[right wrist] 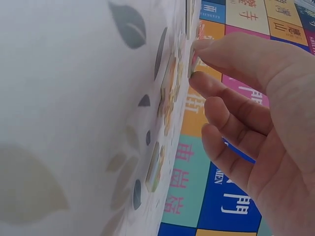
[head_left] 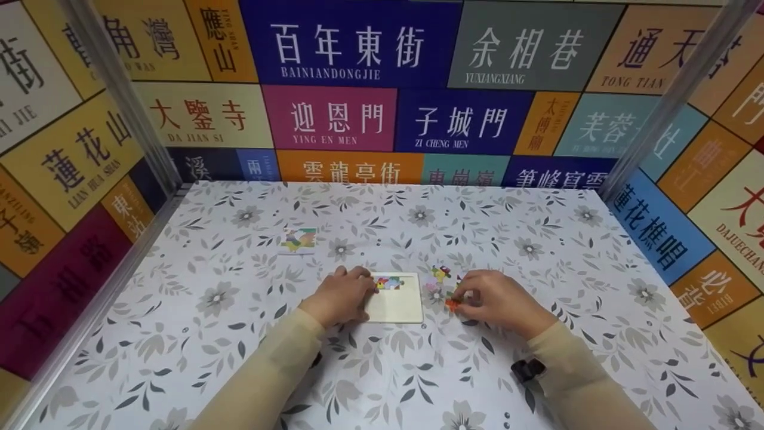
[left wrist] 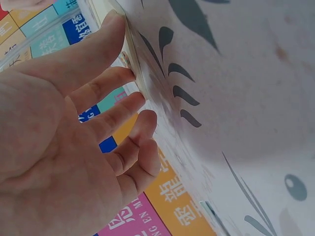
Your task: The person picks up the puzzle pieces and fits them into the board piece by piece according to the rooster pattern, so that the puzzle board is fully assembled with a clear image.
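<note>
- Head view: found flat on the floral tabletop [head_left: 477, 233], between both hands, one pale tray [head_left: 394, 307].
- Gripped at its left side by the left hand [head_left: 343, 294], with thumb and fingertips at the edge.
- Pinched between thumb and forefinger of the right hand [head_left: 495, 298], just right of the tray: one orange-red piece [head_left: 452, 305]. Not possible to tell whether lifted clear of the tabletop.
- Recommended, in judgement: steady the tray with light pressure, fingers off its inner floor.
- Hold the orange-red piece by its edges, leaving outline and print visible.
- Compare colour and shape with the joined pieces [head_left: 391, 283]; lower level, then press flat. Avoid forcing, as likely to disturb the join.
- Consult, if useful, the multicoloured square [head_left: 298, 240], well apart beyond the left hand.
- Noted of the tray: cream, rectangular, thin-rimmed, mostly bare, with a small multicoloured cluster towards the far side.
- Noted near the right hand: loose pieces [head_left: 441, 273], yellow and pink among them, thin and flat in the right wrist view; partly hidden, hence not counted.
</note>
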Demonstrator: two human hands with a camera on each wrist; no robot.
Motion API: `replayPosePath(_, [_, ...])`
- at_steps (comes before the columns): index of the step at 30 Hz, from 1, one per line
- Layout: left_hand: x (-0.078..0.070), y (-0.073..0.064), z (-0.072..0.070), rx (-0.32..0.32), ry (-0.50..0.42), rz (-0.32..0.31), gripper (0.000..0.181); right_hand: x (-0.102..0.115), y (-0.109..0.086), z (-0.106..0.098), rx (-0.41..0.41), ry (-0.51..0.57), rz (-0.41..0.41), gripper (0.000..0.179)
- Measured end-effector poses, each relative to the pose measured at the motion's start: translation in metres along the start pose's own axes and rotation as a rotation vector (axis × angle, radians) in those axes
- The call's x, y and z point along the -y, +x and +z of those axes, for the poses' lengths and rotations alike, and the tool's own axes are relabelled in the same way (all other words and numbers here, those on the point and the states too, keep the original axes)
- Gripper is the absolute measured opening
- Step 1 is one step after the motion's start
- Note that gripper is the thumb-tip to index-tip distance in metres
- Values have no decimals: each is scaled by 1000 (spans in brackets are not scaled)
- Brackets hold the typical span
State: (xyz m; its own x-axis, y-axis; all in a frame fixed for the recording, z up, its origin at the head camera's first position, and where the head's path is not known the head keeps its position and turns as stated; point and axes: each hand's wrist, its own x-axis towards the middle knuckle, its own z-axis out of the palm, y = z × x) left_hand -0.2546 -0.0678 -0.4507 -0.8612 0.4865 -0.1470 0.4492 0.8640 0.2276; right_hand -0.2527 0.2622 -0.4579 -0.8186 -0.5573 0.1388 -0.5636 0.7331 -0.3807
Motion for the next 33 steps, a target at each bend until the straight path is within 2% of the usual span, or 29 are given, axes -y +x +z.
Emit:
replayPosePath(7, [-2, 0, -1, 22, -7, -15, 51, 4, 4, 1, -6, 10, -24, 13])
replayPosePath(24, [-1, -1, 1, 20, -27, -22, 51, 12, 12, 7, -38, 22, -17, 13])
replayPosePath(33, [-2, -1, -1, -7, -2, -6, 51, 13, 23, 7, -50, -10, -38, 12])
